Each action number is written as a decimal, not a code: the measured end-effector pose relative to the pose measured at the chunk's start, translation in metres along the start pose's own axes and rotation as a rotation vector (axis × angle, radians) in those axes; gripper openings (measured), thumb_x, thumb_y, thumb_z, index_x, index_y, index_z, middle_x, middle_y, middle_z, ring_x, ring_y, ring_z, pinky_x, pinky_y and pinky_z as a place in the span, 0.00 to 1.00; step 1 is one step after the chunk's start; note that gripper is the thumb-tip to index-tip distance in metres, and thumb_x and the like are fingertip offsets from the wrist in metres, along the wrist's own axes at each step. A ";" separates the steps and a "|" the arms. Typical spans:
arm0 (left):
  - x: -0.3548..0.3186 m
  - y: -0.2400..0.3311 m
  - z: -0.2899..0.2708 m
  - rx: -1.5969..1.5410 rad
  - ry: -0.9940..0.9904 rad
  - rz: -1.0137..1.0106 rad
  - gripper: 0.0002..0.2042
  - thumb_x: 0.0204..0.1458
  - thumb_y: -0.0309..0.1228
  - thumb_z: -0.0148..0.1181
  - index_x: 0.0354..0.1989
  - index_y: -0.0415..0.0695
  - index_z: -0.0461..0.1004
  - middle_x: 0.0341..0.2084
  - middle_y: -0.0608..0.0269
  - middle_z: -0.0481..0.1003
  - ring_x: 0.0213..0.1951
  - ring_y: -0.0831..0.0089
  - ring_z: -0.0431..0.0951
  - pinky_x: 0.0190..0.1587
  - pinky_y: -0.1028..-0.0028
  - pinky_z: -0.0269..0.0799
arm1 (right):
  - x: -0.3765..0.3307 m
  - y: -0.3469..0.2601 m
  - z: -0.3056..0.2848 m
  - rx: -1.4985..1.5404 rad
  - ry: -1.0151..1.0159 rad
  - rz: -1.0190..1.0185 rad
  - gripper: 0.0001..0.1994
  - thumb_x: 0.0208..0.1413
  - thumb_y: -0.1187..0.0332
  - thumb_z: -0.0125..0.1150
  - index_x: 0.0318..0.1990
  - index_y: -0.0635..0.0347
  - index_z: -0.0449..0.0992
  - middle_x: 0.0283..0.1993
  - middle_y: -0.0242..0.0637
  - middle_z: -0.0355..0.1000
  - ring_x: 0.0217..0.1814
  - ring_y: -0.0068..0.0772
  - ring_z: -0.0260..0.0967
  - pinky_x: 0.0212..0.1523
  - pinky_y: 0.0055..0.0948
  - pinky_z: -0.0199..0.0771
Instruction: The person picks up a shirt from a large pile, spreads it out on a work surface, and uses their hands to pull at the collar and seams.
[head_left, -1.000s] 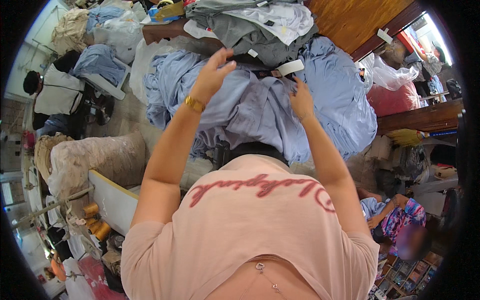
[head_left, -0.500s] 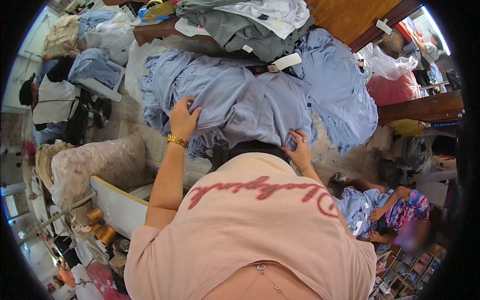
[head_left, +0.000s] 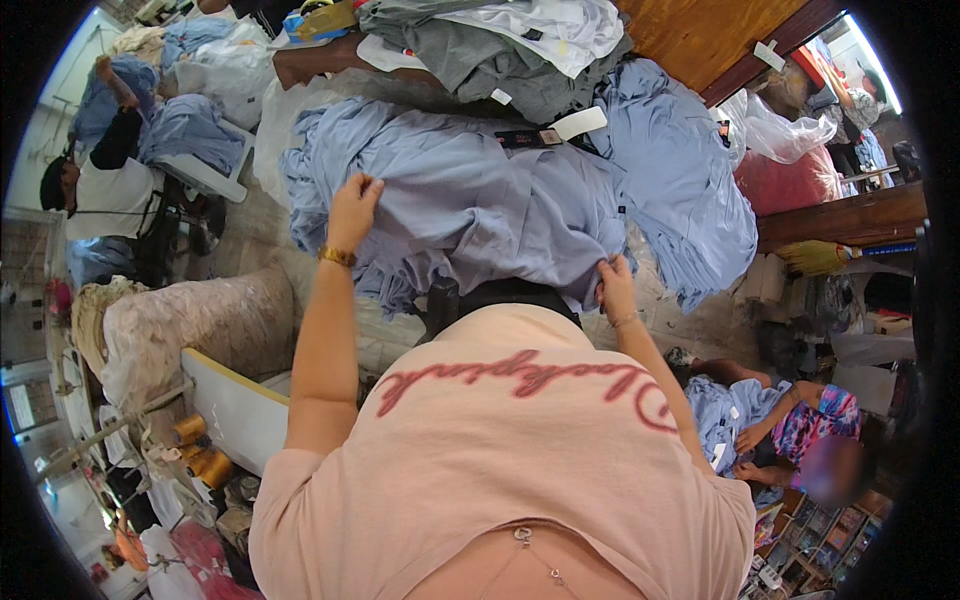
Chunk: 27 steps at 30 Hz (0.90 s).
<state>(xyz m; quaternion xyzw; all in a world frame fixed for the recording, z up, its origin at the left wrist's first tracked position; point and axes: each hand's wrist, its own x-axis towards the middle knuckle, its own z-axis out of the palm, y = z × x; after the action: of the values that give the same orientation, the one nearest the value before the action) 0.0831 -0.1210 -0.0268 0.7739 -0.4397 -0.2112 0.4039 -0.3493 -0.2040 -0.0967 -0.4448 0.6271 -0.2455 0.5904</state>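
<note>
A light blue garment [head_left: 480, 200] lies spread over a heap of similar blue clothes on the table in front of me. My left hand [head_left: 352, 208], with a gold bracelet at the wrist, pinches the cloth near its left edge. My right hand [head_left: 614, 284] grips the garment's lower right corner close to my body. A black band with a white tag [head_left: 548, 130] lies at the top of the garment. My pink shirt hides the near edge of the table.
Grey and white clothes [head_left: 510, 40] are piled at the back. More blue fabric [head_left: 690, 180] hangs at the right. A person in white [head_left: 105, 195] sits at left, another [head_left: 800, 440] sits low at right. Thread cones [head_left: 195, 450] stand at lower left beside a stuffed sack [head_left: 190, 330].
Both hands have come down from holding the garment up high. They now grip it at the left edge and lower right corner as it lies flat on the pile.
</note>
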 end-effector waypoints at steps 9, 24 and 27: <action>0.074 0.149 -0.147 -0.550 0.217 0.572 0.14 0.49 0.31 0.55 0.43 0.39 0.69 0.40 0.61 0.72 0.43 0.69 0.71 0.45 0.70 0.67 | -0.081 -0.240 0.008 -0.731 0.023 -1.079 0.17 0.45 0.64 0.62 0.40 0.66 0.70 0.25 0.31 0.68 0.29 0.24 0.65 0.31 0.25 0.65; 0.047 0.121 0.082 -0.043 0.010 0.645 0.41 0.31 0.45 0.67 0.57 0.44 0.57 0.54 0.47 0.59 0.55 0.53 0.59 0.54 0.55 0.53 | -0.131 -0.335 0.110 0.774 -0.697 -0.983 0.11 0.48 0.79 0.54 0.40 0.64 0.69 0.28 0.36 0.72 0.20 0.24 0.69 0.17 0.20 0.69; 0.061 0.123 0.079 -0.048 0.176 0.829 0.22 0.47 0.34 0.51 0.53 0.44 0.63 0.47 0.51 0.68 0.50 0.58 0.66 0.52 0.68 0.61 | -0.145 -0.333 0.104 0.903 -0.580 -1.038 0.05 0.50 0.78 0.52 0.35 0.65 0.71 0.28 0.37 0.71 0.19 0.24 0.66 0.15 0.20 0.65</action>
<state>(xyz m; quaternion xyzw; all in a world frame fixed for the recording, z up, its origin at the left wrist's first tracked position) -0.0016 -0.2426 0.0285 0.5372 -0.6726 0.0259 0.5084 -0.1743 -0.2199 0.2370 -0.4449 -0.0062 -0.5992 0.6656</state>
